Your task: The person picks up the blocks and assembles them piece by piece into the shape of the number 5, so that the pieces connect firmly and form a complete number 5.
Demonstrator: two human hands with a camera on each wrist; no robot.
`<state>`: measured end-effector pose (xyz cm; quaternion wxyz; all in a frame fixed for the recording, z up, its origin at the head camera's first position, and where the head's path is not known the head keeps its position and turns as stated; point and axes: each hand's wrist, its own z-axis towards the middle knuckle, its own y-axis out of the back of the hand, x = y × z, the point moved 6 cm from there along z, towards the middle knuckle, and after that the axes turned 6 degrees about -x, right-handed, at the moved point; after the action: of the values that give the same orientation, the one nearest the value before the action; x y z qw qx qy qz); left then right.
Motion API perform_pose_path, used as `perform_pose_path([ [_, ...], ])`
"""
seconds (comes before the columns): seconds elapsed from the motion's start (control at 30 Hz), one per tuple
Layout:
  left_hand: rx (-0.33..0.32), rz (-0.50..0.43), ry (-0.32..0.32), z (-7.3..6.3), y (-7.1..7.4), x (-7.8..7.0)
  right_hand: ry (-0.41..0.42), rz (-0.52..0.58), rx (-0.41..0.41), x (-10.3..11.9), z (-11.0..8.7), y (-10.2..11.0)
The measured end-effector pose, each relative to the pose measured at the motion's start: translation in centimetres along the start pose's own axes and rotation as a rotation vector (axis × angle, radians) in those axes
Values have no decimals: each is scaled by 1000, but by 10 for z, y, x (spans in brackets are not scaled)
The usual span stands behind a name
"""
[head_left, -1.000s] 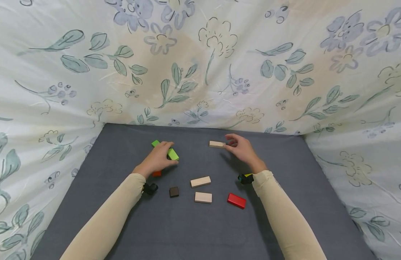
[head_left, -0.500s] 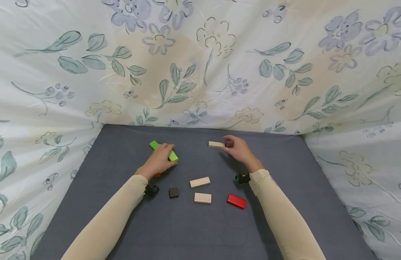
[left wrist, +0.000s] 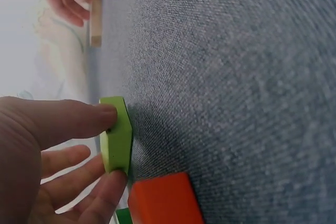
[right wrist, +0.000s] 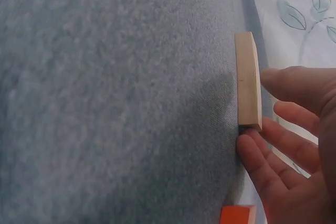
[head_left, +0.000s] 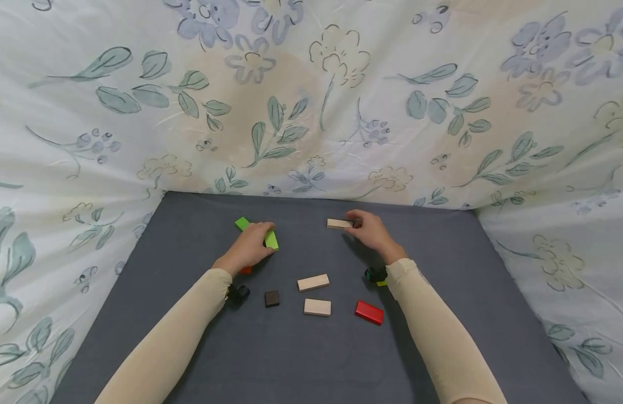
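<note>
Floral cloth (head_left: 311,101) fills the far side and both flanks of my view, pale and printed with blue and yellow flowers and grey-green leaves. Before it lies the dark grey surface (head_left: 291,359), with my cream left sleeve (head_left: 170,336) and right sleeve (head_left: 442,331) reaching forward over it. At the far part, my left hand (head_left: 248,244) pinches a lime-green block (head_left: 272,240), thumb at one end and a fingertip at the other. Well to its right, my right hand (head_left: 373,233) arches at the right end of a pale wooden stick (head_left: 338,224), thumb beside it and fingertips close to its end; I cannot tell whether they are clamped on it or only touching. A small black device sits at each wrist, one on the left (head_left: 238,293), one on the right (head_left: 375,274). Of the loose pieces, the red block (head_left: 369,312) lies nearest my right sleeve. Left of it is a flat pale block (head_left: 317,307), and just beyond that a slanted pale block (head_left: 313,282). Further left sits the squarish dark brown block (head_left: 272,298). The rest I see only in part: an orange block (left wrist: 165,200) beneath my left hand, a green piece (head_left: 242,223) past my left knuckles, an orange-red block (right wrist: 236,215) near my right fingers, and a yellow-green sliver (head_left: 382,283) by my right wrist.
</note>
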<state>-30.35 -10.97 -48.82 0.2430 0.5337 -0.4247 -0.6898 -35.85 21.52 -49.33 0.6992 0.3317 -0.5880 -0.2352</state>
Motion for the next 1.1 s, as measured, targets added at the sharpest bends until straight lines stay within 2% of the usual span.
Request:
perform_pose_path([
  [0.17,-19,-2,-59,2,-1,-4,-25,-29,3,-4,6,-4],
  [0.3,-2,12,-101,3,-3,-6,-45,-47,4,-8,9,-6],
  [0.6,41,-16,-53,5,-3,-1,-23,-93,3,-8,12,-6],
  [1.1,69,-19,-77,11,-1,-2,39,-126,-52,-3,12,-7],
])
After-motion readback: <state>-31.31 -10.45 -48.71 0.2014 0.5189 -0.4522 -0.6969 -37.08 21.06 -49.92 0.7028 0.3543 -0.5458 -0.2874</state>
